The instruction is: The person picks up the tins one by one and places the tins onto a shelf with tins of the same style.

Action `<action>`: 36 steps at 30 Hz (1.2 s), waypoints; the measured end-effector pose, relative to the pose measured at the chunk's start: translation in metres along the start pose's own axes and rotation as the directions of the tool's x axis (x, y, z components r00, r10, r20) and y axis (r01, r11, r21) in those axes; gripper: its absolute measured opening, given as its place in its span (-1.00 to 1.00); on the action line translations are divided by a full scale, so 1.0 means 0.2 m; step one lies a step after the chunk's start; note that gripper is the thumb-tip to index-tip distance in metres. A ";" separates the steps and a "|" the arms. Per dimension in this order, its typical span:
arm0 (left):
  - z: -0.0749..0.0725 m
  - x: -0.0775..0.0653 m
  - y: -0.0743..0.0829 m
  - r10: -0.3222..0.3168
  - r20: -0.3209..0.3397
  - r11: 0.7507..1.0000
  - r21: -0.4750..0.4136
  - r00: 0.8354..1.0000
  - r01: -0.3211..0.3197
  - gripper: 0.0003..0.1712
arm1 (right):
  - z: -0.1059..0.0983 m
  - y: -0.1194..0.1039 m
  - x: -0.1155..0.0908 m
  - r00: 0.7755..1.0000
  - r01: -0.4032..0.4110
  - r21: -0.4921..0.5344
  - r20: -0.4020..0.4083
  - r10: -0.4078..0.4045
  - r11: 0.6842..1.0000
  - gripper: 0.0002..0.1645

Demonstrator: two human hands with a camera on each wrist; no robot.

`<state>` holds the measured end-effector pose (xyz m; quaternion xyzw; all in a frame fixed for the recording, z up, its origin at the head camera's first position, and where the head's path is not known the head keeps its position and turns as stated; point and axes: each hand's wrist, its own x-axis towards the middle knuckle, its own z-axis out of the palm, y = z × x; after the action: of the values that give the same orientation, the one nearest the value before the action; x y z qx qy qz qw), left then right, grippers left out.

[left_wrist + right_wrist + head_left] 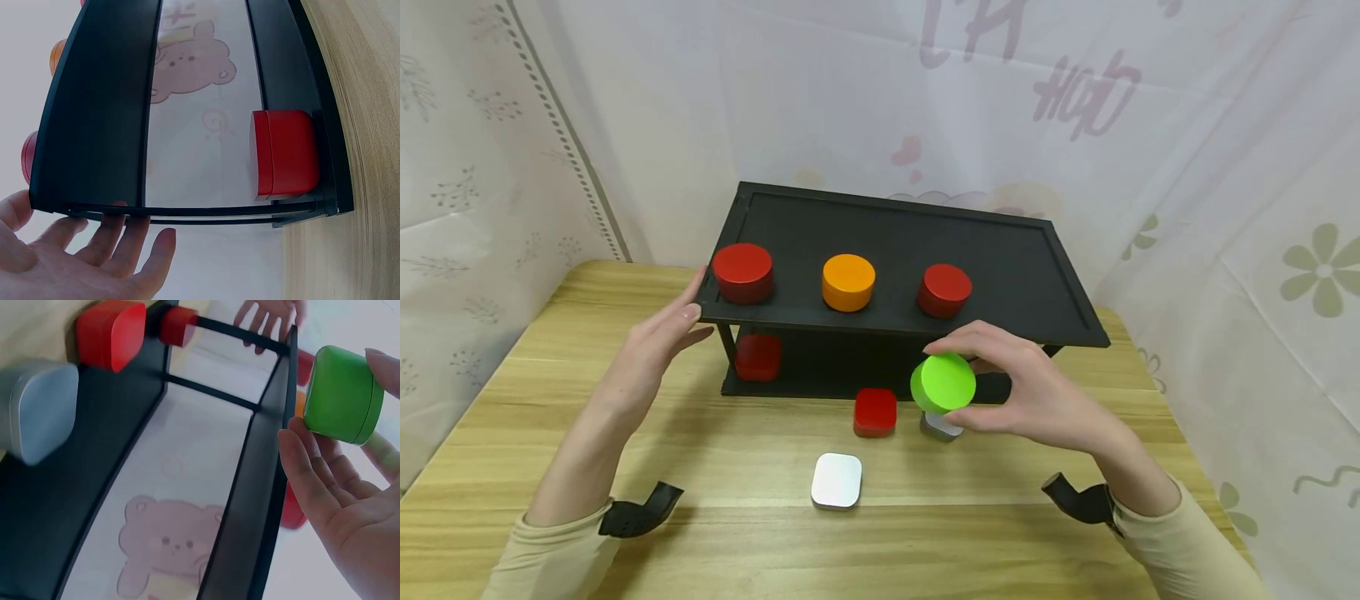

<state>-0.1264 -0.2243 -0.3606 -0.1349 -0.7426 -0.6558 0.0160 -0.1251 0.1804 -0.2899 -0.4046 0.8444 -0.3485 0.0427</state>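
A lime-green round tin [943, 383] is pinched between the thumb and fingers of my right hand [1030, 383], in front of the shelf's upper board. In the right wrist view the green tin [344, 394] sits at the fingertips. My left hand [651, 346] holds the left end of the black two-tier shelf [895, 225], thumb at the upper board's edge, with the other fingers [134, 244] spread below it. On the upper board stand a red round tin [743, 273], an orange round tin [848, 283] and another red round tin [944, 291], in a row along the front.
A red square tin [758, 358] stands on the lower tier at the left. Before the shelf, on the wooden table [737, 542], are another red square tin [875, 412], a silver square tin [837, 481] and a second silver tin [938, 427], partly hidden. A printed curtain [850, 100] hangs behind.
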 end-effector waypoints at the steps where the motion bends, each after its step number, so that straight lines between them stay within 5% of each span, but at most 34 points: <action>1: 0.00 0.00 0.00 0.001 0.002 1.000 0.002 1.000 -0.001 -0.47 | -0.01 0.00 -0.01 1.000 -0.001 -0.001 -0.010 0.001 1.000 -0.32; 14: 0.00 0.01 0.00 0.012 0.018 1.000 -0.005 1.000 -0.012 -0.47 | -0.18 -0.07 -0.09 0.988 -0.039 -0.062 -0.154 0.029 0.997 -0.23; 36: 0.00 0.00 0.01 0.025 0.030 1.000 -0.013 0.999 -0.024 -0.47 | -0.41 0.18 -0.16 0.969 -0.122 -0.115 -0.229 0.093 0.986 -0.17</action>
<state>-0.1260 -0.2246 -0.3594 -0.1539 -0.7369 -0.6582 0.0121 -0.1567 0.2637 -0.2564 -0.3185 0.8852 -0.3340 -0.0595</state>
